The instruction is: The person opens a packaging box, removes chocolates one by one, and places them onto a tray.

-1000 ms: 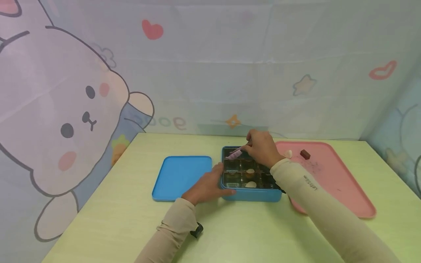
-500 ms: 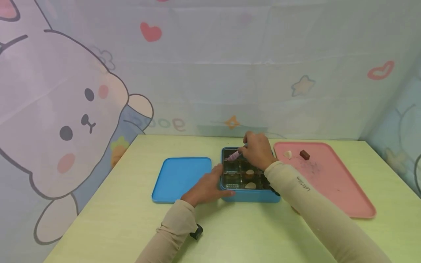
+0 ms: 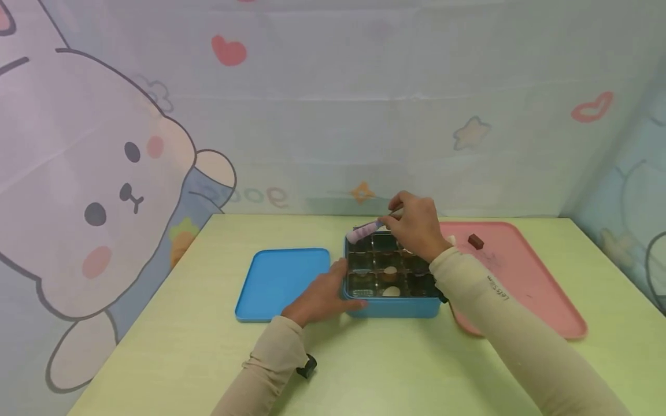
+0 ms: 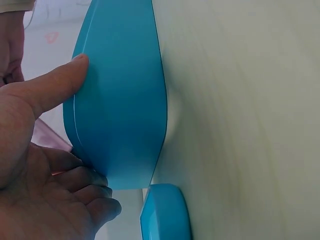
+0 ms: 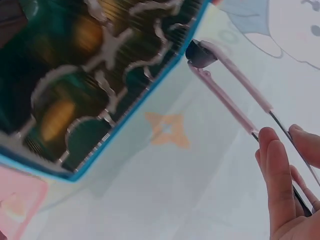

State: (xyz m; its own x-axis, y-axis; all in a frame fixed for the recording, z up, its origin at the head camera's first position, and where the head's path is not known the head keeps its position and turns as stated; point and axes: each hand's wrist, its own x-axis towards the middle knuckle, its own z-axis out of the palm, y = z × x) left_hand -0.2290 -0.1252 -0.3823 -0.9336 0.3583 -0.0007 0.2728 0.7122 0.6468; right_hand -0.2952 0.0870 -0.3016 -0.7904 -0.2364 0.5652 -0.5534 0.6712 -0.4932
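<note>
My right hand (image 3: pixel 417 226) pinches a pair of tongs (image 3: pixel 364 231) with pale pink tips and thin metal arms. The tips are over the back left corner of a blue compartment box (image 3: pixel 392 308). A small dark piece (image 5: pixel 201 56) sits between the tong tips in the right wrist view. My left hand (image 3: pixel 321 298) holds the front left corner of the box, thumb on the front wall and fingers curled at the left side. Pale pieces (image 3: pixel 391 292) lie in some compartments of the dark divided insert; glare obscures others.
A blue lid (image 3: pixel 283 283) lies flat on the table left of the box. At the right, a pink tray (image 3: pixel 531 300) carries a brown block (image 3: pixel 476 241), a pale piece (image 3: pixel 451 240) and dark crumbs. A patterned cloth backdrop (image 3: pixel 322 115) stands behind the table.
My right hand has risen, and the tong tips have come up from the back left compartment to above the rim. My left hand keeps its hold on the box.
</note>
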